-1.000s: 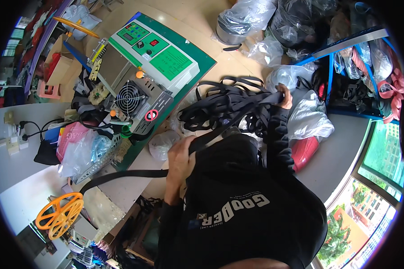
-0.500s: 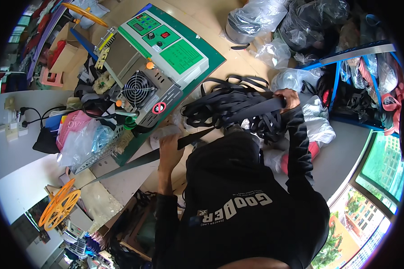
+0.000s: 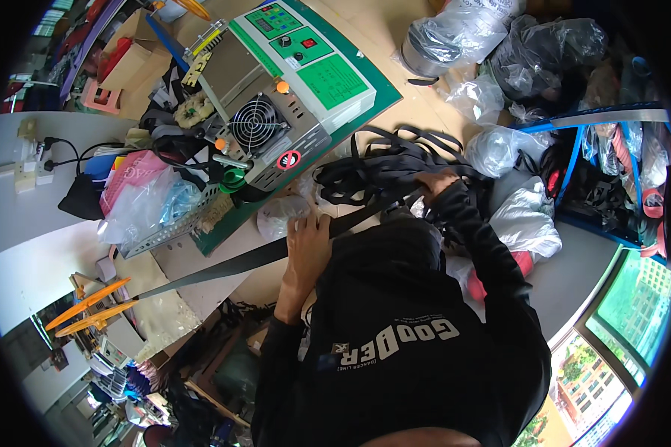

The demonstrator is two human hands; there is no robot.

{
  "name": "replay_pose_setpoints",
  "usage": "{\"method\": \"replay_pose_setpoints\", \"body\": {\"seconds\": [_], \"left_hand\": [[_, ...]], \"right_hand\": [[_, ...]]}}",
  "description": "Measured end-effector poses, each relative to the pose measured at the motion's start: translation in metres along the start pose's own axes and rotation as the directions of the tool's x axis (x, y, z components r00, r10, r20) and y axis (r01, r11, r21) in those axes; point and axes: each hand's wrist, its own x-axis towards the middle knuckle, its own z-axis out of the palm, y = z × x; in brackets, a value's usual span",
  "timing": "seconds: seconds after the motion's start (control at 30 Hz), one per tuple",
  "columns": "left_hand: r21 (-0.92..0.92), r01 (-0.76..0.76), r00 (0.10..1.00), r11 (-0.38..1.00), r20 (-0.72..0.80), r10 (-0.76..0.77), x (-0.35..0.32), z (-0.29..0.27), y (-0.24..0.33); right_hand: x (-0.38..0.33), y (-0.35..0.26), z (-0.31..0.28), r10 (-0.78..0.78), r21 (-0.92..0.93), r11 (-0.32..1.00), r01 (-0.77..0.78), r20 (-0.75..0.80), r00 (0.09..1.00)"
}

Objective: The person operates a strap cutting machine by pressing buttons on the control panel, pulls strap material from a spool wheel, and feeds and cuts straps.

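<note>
A long black webbing strap runs from the orange reel at the lower left toward the middle. My left hand is closed over it, knuckles up, in front of my body. Farther right, my right hand grips the same strap, its fingers partly hidden. Between the two hands the strap slants up to the right, fairly straight. Just beyond my right hand lies a heap of looped black webbing.
A green-and-white machine with a fan stands on a green board at the upper left. Plastic bags and a blue-framed rack are on the right. A perforated tray holds bags beside the machine.
My right hand has come left, closer to my left hand, and the strap between them is straighter. The orange reel has turned. The whole view has shifted a little.
</note>
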Motion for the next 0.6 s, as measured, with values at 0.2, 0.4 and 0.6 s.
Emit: {"method": "replay_pose_setpoints", "body": {"seconds": [0.2,0.4,0.6], "left_hand": [[0.014,0.126,0.99,0.992,-0.063,-0.125,-0.017,-0.022,-0.008],[-0.094,0.083,0.991,0.992,-0.102,-0.092,-0.013,-0.027,0.007],[-0.169,0.016,0.999,0.985,-0.039,-0.023,0.015,-0.015,0.035]], "right_hand": [[-0.009,0.046,-0.056,0.108,-0.207,0.932,-0.297,-0.623,0.774],[-0.027,0.098,-0.093,0.113,-0.055,0.917,-0.396,-0.914,0.389],[-0.036,0.094,-0.089,-0.042,-0.253,0.925,-0.283,-0.81,0.586]]}}
